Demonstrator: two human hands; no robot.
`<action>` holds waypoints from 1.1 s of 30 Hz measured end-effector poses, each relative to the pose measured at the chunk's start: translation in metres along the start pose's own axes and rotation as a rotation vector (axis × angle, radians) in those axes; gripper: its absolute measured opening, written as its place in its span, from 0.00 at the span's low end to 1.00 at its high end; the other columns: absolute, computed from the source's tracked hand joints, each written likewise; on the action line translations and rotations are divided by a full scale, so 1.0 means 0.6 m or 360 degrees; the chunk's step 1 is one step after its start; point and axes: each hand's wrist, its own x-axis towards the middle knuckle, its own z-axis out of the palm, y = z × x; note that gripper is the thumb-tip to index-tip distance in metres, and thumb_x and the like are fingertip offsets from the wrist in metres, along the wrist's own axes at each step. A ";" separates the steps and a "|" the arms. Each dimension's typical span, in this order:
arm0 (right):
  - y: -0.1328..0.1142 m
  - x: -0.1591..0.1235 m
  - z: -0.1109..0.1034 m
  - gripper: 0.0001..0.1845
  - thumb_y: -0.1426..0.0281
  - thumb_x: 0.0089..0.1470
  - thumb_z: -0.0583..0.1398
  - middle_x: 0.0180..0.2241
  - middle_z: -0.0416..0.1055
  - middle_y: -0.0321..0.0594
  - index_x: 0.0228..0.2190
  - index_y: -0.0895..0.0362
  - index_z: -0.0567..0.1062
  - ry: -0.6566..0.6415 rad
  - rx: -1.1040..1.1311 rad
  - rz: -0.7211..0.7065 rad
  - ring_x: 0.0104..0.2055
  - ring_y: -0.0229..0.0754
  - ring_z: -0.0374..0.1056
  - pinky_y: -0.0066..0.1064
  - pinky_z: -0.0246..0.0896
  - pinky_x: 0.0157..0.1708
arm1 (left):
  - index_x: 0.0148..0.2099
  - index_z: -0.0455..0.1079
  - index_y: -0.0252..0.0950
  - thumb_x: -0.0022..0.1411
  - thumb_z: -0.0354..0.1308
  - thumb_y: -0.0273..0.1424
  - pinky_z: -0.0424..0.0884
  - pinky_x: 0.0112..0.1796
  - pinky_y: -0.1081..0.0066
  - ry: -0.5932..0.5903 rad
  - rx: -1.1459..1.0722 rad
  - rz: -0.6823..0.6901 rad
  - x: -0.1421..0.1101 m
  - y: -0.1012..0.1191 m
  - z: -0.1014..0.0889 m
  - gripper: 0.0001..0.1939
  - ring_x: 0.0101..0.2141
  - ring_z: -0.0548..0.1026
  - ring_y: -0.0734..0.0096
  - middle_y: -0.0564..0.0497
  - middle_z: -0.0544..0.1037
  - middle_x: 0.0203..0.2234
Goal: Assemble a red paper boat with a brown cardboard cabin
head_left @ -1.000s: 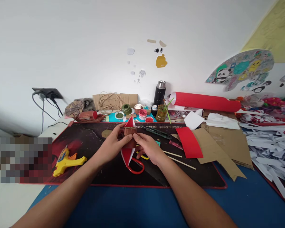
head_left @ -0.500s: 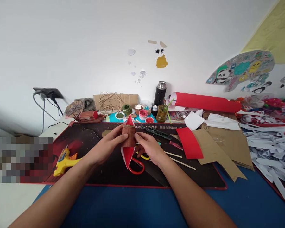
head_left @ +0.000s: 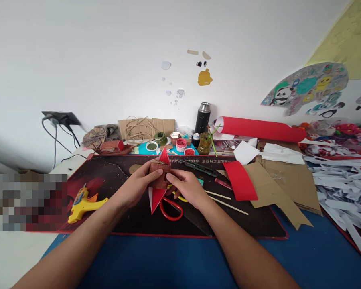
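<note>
My left hand (head_left: 140, 181) grips a brown-painted cardboard piece (head_left: 158, 180), thumb lying across its front. Red corrugated paper (head_left: 158, 197) sticks out of it in a point above and another below, with pale backing. At the right edge of the cardboard, my right hand (head_left: 187, 185) has its thumb and fingers closed against it. Under the hands lie scissors (head_left: 172, 218) with a red handle loop and a yellow one; their blades are hidden. Left of my forearm rests a yellow glue gun (head_left: 83, 206).
A black mat (head_left: 198, 228) lies on the blue table. Wooden sticks (head_left: 228, 204), a utility knife (head_left: 198, 167), a red paper piece (head_left: 240, 180) and cardboard (head_left: 289, 188) are at right. Paint pots (head_left: 181, 144), a thermos (head_left: 203, 118) and a red paper roll (head_left: 258, 129) stand or lie behind.
The brown cardboard piece with the red paper has tilted and shifted slightly left, its lower point swinging left. My right fingers moved a little left along with it.
</note>
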 end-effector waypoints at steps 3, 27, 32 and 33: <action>-0.002 -0.001 0.000 0.21 0.54 0.66 0.66 0.43 0.84 0.44 0.52 0.52 0.86 0.0003 0.0010 -0.0008 0.31 0.43 0.81 0.26 0.69 0.21 | 0.66 0.74 0.40 0.61 0.72 0.51 0.74 0.62 0.50 -0.0037 -0.0035 0.0045 -0.002 0.002 0.004 0.36 0.61 0.78 0.43 0.41 0.82 0.60; -0.010 0.000 0.001 0.23 0.52 0.64 0.67 0.38 0.81 0.42 0.52 0.54 0.83 0.0163 0.0078 0.0007 0.27 0.41 0.77 0.28 0.67 0.21 | 0.74 0.63 0.46 0.69 0.63 0.54 0.64 0.70 0.48 0.0032 0.0354 0.0179 -0.020 0.004 -0.003 0.39 0.71 0.67 0.43 0.43 0.73 0.70; -0.013 0.003 -0.010 0.24 0.52 0.61 0.69 0.30 0.74 0.35 0.51 0.55 0.81 0.0426 0.0011 -0.0212 0.20 0.35 0.66 0.27 0.59 0.18 | 0.76 0.53 0.46 0.71 0.63 0.51 0.73 0.63 0.47 -0.0001 0.0435 0.0200 -0.019 0.000 -0.008 0.40 0.65 0.75 0.46 0.40 0.73 0.68; -0.014 0.003 -0.011 0.24 0.52 0.61 0.69 0.29 0.73 0.34 0.51 0.54 0.81 0.0434 -0.0013 -0.0247 0.20 0.34 0.64 0.27 0.57 0.18 | 0.74 0.55 0.47 0.71 0.62 0.51 0.74 0.62 0.49 -0.0014 0.0455 0.0223 -0.019 0.000 -0.008 0.37 0.65 0.75 0.47 0.41 0.73 0.68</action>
